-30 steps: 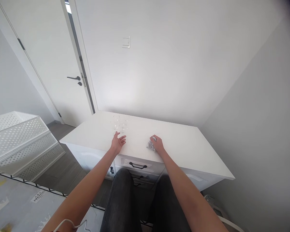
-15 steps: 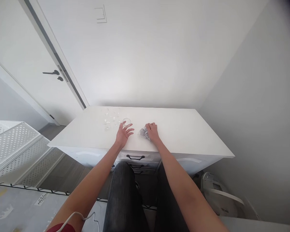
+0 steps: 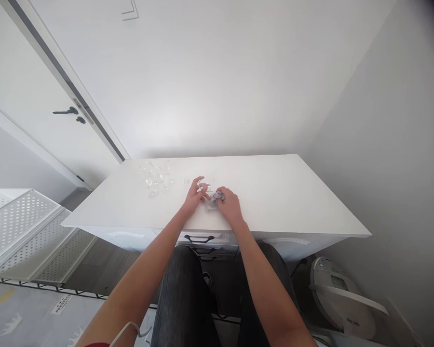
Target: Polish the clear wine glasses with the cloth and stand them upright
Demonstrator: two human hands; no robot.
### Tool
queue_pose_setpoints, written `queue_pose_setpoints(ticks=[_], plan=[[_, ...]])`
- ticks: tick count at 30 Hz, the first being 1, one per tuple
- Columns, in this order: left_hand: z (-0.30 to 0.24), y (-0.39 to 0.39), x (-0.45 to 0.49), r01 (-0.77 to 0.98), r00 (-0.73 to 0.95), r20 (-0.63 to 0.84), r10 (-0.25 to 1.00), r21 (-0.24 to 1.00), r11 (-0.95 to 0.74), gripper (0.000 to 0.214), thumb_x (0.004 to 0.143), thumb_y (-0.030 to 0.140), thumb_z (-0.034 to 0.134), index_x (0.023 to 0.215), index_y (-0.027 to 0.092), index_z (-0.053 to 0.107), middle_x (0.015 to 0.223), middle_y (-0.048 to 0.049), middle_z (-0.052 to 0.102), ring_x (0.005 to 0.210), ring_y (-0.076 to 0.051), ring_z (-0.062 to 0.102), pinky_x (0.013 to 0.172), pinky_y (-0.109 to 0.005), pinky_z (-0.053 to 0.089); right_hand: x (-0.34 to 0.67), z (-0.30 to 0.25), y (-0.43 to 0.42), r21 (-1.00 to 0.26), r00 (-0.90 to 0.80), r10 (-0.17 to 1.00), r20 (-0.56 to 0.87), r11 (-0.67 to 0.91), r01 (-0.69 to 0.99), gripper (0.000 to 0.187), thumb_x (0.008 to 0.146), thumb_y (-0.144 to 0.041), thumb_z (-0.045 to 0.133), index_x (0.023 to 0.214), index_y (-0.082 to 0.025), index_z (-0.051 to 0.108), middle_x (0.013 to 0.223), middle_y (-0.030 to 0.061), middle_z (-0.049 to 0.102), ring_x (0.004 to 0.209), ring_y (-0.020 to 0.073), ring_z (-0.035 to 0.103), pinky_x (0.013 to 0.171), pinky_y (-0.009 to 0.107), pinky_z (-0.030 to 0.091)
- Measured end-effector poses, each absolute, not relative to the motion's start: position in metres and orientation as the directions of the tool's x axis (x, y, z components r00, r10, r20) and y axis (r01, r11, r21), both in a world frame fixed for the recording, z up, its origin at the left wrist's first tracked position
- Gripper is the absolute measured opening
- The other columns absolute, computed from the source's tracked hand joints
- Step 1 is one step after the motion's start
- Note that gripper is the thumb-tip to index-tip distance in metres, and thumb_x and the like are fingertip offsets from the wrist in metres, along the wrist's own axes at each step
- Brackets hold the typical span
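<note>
My left hand (image 3: 194, 197) grips a small clear cup (image 3: 204, 184) between thumb and fingers, low over the white cabinet top (image 3: 271, 197). The cup is see-through, and its exact shape is hard to make out. Just right of it, my right hand (image 3: 230, 206) is closed on a crumpled grey-and-white cloth (image 3: 213, 201). The cloth sits close by the left fingertips; whether it touches the cup, I cannot tell. To the left, several small clear pieces (image 3: 155, 180) lie grouped on the top.
Below the top, the cabinet has drawers with a dark handle (image 3: 198, 239). A white perforated rack (image 3: 25, 231) stands left, near a door with a dark handle (image 3: 67, 111). A rounded appliance with a carrying handle (image 3: 342, 294) sits at lower right.
My left hand has moved right with the cup, coming up beside the cloth. My right hand keeps its hold on the cloth. The view has shifted slightly.
</note>
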State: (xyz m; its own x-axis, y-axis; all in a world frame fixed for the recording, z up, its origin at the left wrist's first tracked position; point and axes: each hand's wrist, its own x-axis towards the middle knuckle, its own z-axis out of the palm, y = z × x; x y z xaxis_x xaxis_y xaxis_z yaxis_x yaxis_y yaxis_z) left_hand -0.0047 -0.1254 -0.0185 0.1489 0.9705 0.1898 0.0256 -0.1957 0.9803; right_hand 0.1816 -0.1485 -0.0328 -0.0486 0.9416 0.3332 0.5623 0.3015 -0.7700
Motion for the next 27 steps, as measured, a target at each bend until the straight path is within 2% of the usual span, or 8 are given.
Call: queue_pose_setpoints(ticks=[3,8,11,13,16,19,23,27], plan=[[-0.018,-0.126,-0.005,0.044,0.184,0.187,0.965,0.979,-0.198,0.058,0.097,0.059,0.061,0.143,0.028,0.046,0.122,-0.0094,0.066,0.068,-0.01,0.071,0.061,-0.024,0.052,0.196,-0.03,-0.15,-0.902,0.165,0.965,0.205,0.121,0.414,0.022,0.096,-0.038,0.052,0.11,-0.025,0.064,0.082,0.0013,0.068,0.071,0.0202,0.058,0.07,0.03,0.043],[-0.018,-0.125,-0.005,0.022,0.154,0.164,0.974,0.985,-0.169,0.06,0.098,0.066,0.055,0.141,0.027,0.042,0.125,-0.0101,0.065,0.069,-0.013,0.073,0.061,-0.026,0.054,0.204,-0.021,-0.158,-0.973,0.266,0.961,0.072,0.01,0.229,0.048,0.1,-0.064,0.039,0.117,-0.024,0.059,0.092,0.005,0.071,0.078,0.0215,0.061,0.071,0.031,0.044],[-0.021,-0.124,-0.005,0.014,0.143,0.173,0.975,0.984,-0.176,0.064,0.095,0.065,0.061,0.143,0.027,0.04,0.127,-0.0109,0.063,0.07,-0.012,0.073,0.062,-0.028,0.056,0.197,-0.019,-0.162,-0.987,0.138,0.985,0.102,0.083,0.136,0.067,0.089,-0.057,0.064,0.145,-0.027,0.042,0.125,0.0085,0.069,0.098,0.0228,0.065,0.082,0.033,0.049],[-0.023,-0.122,-0.005,0.018,0.126,0.176,0.976,0.984,-0.179,0.072,0.089,0.06,0.072,0.144,0.028,0.038,0.127,-0.0108,0.062,0.072,-0.012,0.072,0.063,-0.027,0.055,0.193,-0.02,-0.163,-0.985,0.085,0.988,0.13,0.119,0.124,0.07,0.088,-0.047,0.065,0.15,-0.028,0.039,0.129,0.0084,0.068,0.102,0.023,0.065,0.088,0.034,0.049],[-0.025,-0.12,-0.005,0.037,0.106,0.168,0.98,0.984,-0.172,0.089,0.076,0.048,0.088,0.145,0.032,0.034,0.13,-0.0097,0.058,0.079,-0.013,0.072,0.063,-0.026,0.055,0.19,-0.023,-0.159,-0.984,0.128,0.986,0.107,0.086,0.154,0.038,0.098,-0.045,0.045,0.127,-0.024,0.058,0.108,0.0065,0.071,0.093,0.0231,0.064,0.085,0.036,0.048],[-0.025,-0.12,-0.005,0.05,0.098,0.155,0.983,0.986,-0.161,0.095,0.071,0.039,0.093,0.145,0.035,0.034,0.133,-0.0082,0.054,0.09,-0.015,0.073,0.07,-0.027,0.058,0.192,-0.025,-0.155,-0.982,0.126,0.983,0.136,0.117,0.15,0.037,0.1,-0.05,0.039,0.095,-0.022,0.062,0.085,0.0035,0.065,0.08,0.0213,0.058,0.076,0.033,0.045],[-0.022,-0.124,-0.003,0.078,0.113,0.152,0.982,0.984,-0.161,0.089,0.072,0.036,0.091,0.143,0.036,0.036,0.13,-0.0054,0.052,0.09,-0.015,0.075,0.077,-0.03,0.061,0.194,-0.021,-0.155,-0.972,0.058,0.972,0.227,0.223,0.072,0.038,0.1,-0.052,0.041,0.1,-0.024,0.067,0.096,0.0044,0.063,0.092,0.0208,0.058,0.083,0.031,0.046],[-0.02,-0.129,0.0,0.097,0.123,0.174,0.977,0.978,-0.186,0.079,0.078,0.038,0.087,0.139,0.036,0.037,0.123,-0.0029,0.052,0.082,-0.015,0.077,0.07,-0.029,0.061,0.197,-0.016,-0.158,-0.949,0.139,0.96,0.242,0.204,0.241,0.037,0.101,-0.047,0.039,0.102,-0.025,0.069,0.096,0.0057,0.06,0.094,0.0227,0.057,0.088,0.034,0.045]])
